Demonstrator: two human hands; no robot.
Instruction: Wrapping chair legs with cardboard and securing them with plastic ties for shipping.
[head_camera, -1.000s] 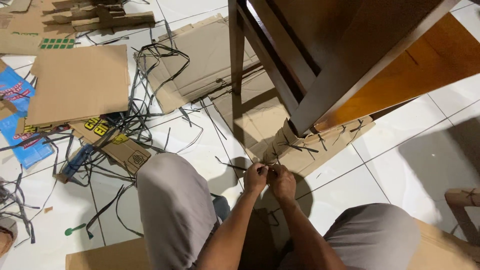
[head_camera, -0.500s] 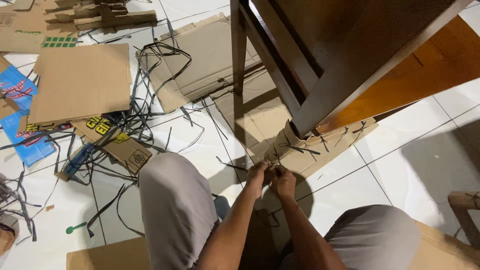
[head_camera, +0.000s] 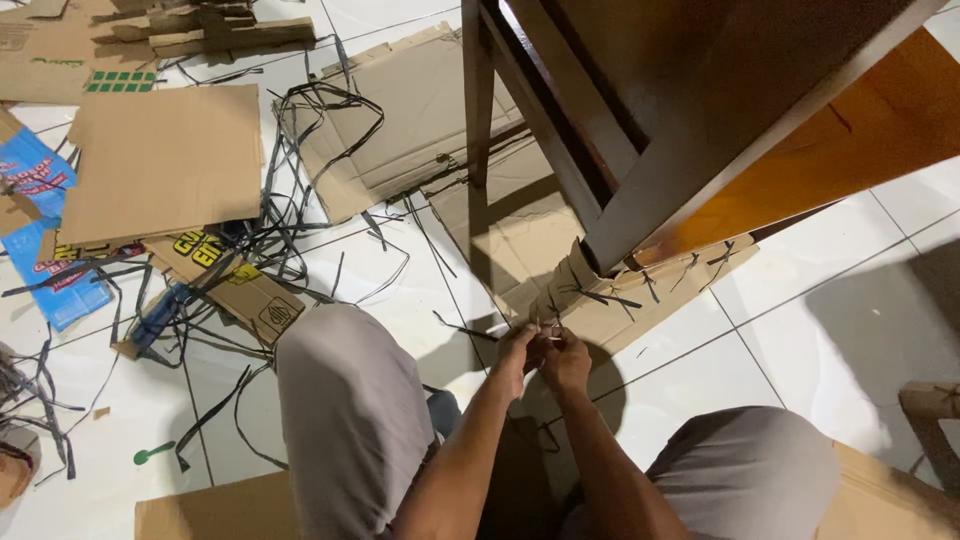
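Note:
My left hand and my right hand meet close together at the near corner of a cardboard wrap around the foot of a dark wooden furniture leg. Both pinch a thin black strap end that sticks out of the cardboard. More short black ties run along the wrap's edge. My knees in grey trousers frame the hands on both sides.
Flat cardboard sheets and a tangle of loose black straps cover the white tiled floor to the left. A blue printed bag lies at the far left. A cardboard box sits by my left knee; another wrapped leg stands right.
My hands stay at the same corner of the wrap, with fingers shifting slightly on the strap end. The view has barely moved.

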